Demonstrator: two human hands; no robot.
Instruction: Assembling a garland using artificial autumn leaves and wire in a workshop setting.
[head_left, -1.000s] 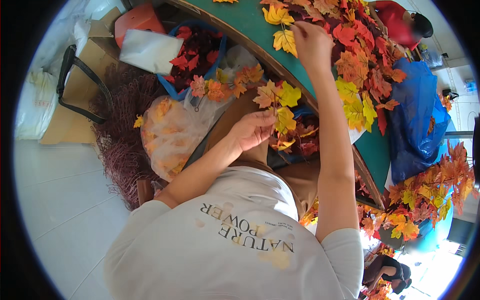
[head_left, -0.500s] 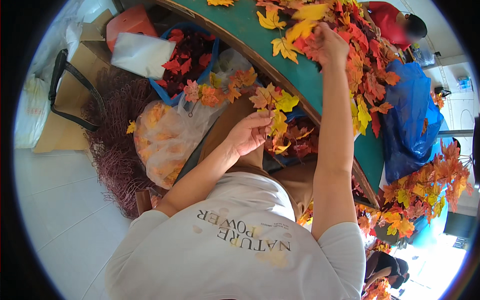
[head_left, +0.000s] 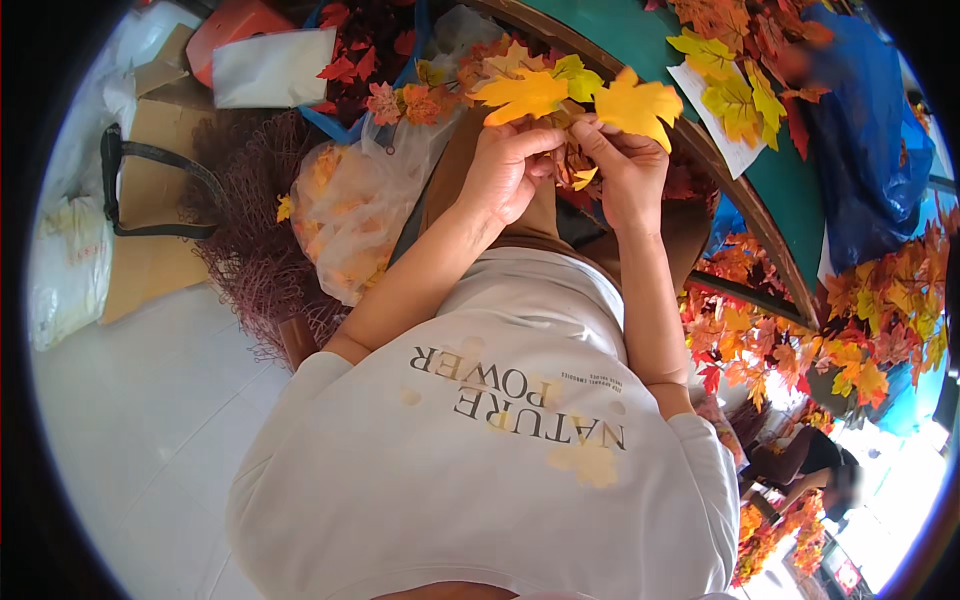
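Over my lap, my left hand [head_left: 512, 172] pinches the stem of an artificial leaf garland [head_left: 420, 103], whose orange and yellow leaves trail off to the left. A yellow maple leaf [head_left: 522, 96] spreads just above its fingers. My right hand [head_left: 630, 178] is closed beside it, thumb and fingertips gripping a large yellow artificial maple leaf [head_left: 640, 106] near its base. The fingertips of both hands nearly meet at the stem. Exactly how the leaf and stem touch is hidden by the fingers.
A green table [head_left: 780, 190] with a wooden edge curves ahead, bearing leaves and a white paper [head_left: 735, 140]. At left stand a clear bag of leaves [head_left: 335, 225], dark wiry stems [head_left: 250, 215] and a cardboard box [head_left: 150, 220]. A blue plastic bag [head_left: 870, 130] hangs at right; another person [head_left: 800, 460] is beyond.
My right hand has come back from the leaf pile on the table to my left hand, bringing yellow leaves. My left hand has risen slightly. The view has shifted, so the table appears farther right.
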